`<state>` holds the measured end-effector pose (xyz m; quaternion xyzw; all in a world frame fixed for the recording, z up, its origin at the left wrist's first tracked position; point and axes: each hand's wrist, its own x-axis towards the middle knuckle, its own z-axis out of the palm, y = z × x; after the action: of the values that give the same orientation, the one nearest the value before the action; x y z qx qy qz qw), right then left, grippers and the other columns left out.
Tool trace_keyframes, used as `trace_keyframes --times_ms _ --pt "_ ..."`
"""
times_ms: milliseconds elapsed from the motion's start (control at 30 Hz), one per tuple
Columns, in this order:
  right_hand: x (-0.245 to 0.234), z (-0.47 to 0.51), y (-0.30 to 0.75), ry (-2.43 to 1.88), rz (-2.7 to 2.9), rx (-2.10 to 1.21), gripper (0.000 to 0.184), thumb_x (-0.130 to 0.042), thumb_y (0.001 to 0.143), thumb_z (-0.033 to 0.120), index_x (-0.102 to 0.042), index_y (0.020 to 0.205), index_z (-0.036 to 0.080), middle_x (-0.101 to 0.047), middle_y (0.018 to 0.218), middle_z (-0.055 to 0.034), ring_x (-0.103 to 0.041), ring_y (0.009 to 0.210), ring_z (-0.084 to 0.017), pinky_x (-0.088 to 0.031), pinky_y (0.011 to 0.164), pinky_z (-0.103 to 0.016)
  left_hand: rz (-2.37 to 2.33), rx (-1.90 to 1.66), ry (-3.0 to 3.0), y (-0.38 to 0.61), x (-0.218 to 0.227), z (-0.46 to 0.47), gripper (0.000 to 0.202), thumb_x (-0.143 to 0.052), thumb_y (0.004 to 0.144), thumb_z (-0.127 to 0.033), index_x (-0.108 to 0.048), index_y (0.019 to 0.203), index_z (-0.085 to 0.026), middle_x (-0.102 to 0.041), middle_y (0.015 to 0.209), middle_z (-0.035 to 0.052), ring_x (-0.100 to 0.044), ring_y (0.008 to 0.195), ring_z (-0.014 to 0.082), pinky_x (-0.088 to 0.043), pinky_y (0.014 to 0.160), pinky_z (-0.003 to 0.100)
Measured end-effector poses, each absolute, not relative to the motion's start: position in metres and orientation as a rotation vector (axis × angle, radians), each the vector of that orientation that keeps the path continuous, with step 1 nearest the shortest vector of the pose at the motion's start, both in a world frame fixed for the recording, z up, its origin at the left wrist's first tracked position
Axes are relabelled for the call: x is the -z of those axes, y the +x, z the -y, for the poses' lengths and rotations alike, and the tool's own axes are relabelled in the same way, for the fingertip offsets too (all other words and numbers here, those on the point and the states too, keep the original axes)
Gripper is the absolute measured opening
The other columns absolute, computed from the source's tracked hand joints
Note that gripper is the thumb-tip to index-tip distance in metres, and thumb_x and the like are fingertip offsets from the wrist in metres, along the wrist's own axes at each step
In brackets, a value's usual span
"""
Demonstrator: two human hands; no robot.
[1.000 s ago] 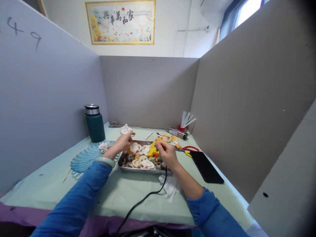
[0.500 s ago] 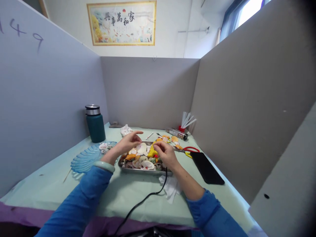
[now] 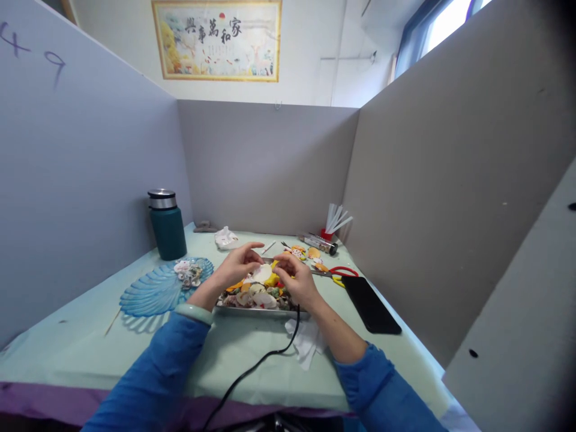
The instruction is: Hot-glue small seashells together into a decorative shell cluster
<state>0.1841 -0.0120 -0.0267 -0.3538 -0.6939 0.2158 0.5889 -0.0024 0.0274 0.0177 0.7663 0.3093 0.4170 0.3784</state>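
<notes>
Both of my hands are over a metal tray (image 3: 252, 312) heaped with shells (image 3: 263, 300). My left hand (image 3: 238, 266) is over the tray's left part, index finger stretched out, thumb and another fingertip close together. Facing it, a short gap away, my right hand (image 3: 297, 281) has thumb and fingers curled into a pinch. Whatever is between the fingertips of either hand is too small or hidden to name. Just below the hands lie a large pale shell (image 3: 262, 275) and a yellow piece (image 3: 272, 280).
Left is a blue shell-shaped plate (image 3: 146, 294) bearing a shell cluster (image 3: 188, 273), a green flask (image 3: 167, 231) behind. Right are red-and-yellow scissors (image 3: 344, 272) and a black phone (image 3: 371, 305). A black cable (image 3: 256, 363) and crumpled tissue (image 3: 308, 345) lie in front. White sticks (image 3: 335, 219) stand behind.
My hands have come closer together above the tray, and the left has moved slightly right relative to it. The view has shifted a little to the right.
</notes>
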Motion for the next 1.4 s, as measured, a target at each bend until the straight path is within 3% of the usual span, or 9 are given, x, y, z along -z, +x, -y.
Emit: trace_keyframes --times_ms 100,200,333,600,733,1000,1400 --pt "0.026 0.010 0.186 -0.842 1.572 -0.479 0.015 -0.058 0.083 0.031 -0.063 0.091 0.020 -0.059 0.068 0.0010 -0.054 0.058 -0.013 -0.045 0.056 -0.024 -0.872 -1.073 2.069 -0.004 -0.005 -0.035 0.050 -0.058 0.067 -0.014 -0.054 0.117 -0.016 -0.069 0.078 0.0044 -0.062 0.070 0.0158 -0.047 0.067 0.029" --pt "0.022 0.012 0.187 -0.802 1.612 -0.371 0.011 -0.059 0.082 0.029 -0.066 0.085 0.021 -0.063 0.078 -0.0020 -0.058 0.069 -0.015 -0.047 0.064 -0.026 -0.950 -1.089 2.101 -0.002 0.000 -0.035 0.050 -0.061 0.067 -0.014 -0.056 0.117 -0.018 -0.071 0.088 0.0069 -0.064 0.080 0.0189 -0.048 0.075 0.033" --pt "0.018 0.015 0.187 -0.758 1.636 -0.284 0.009 -0.061 0.081 0.025 -0.069 0.082 0.022 -0.065 0.084 -0.0033 -0.059 0.080 -0.017 -0.046 0.072 -0.027 -0.712 -1.044 1.931 0.008 -0.005 -0.021 0.056 -0.066 0.069 -0.020 -0.050 0.123 -0.018 -0.068 0.099 0.0091 -0.063 0.086 0.0184 -0.049 0.076 0.033" --pt "0.019 0.018 0.186 -0.818 1.645 -0.392 0.012 -0.058 0.084 0.027 -0.067 0.082 0.019 -0.066 0.076 -0.0015 -0.057 0.066 -0.014 -0.044 0.062 -0.025 -0.600 -1.166 1.603 0.025 -0.005 -0.007 0.062 -0.075 0.063 -0.022 -0.048 0.120 -0.016 -0.062 0.080 0.0005 -0.061 0.068 0.0122 -0.050 0.067 0.028" --pt "0.020 0.016 0.186 -0.818 1.639 -0.396 0.013 -0.059 0.084 0.030 -0.066 0.087 0.019 -0.065 0.078 -0.0015 -0.057 0.066 -0.014 -0.044 0.061 -0.024 -0.619 -1.200 1.574 0.022 -0.003 -0.006 0.064 -0.075 0.064 -0.025 -0.047 0.120 -0.014 -0.064 0.074 0.0003 -0.062 0.066 0.0130 -0.051 0.067 0.029" --pt "0.021 0.016 0.189 -0.873 1.647 -0.343 0.015 -0.057 0.085 0.032 -0.067 0.083 0.021 -0.066 0.077 -0.0016 -0.057 0.066 -0.015 -0.045 0.062 -0.025 -0.627 -1.209 1.534 0.016 -0.002 -0.004 0.061 -0.075 0.064 -0.025 -0.050 0.118 -0.014 -0.069 0.088 0.0068 -0.065 0.070 0.0154 -0.052 0.070 0.032" --pt "0.019 0.017 0.188 -0.855 1.646 -0.399 0.018 -0.055 0.086 0.034 -0.066 0.085 0.021 -0.065 0.077 -0.0014 -0.057 0.066 -0.014 -0.045 0.060 -0.025 -0.587 -1.264 1.512 0.017 -0.002 -0.004 0.060 -0.074 0.065 -0.023 -0.050 0.119 -0.015 -0.067 0.079 0.0014 -0.063 0.070 0.0132 -0.052 0.072 0.031"
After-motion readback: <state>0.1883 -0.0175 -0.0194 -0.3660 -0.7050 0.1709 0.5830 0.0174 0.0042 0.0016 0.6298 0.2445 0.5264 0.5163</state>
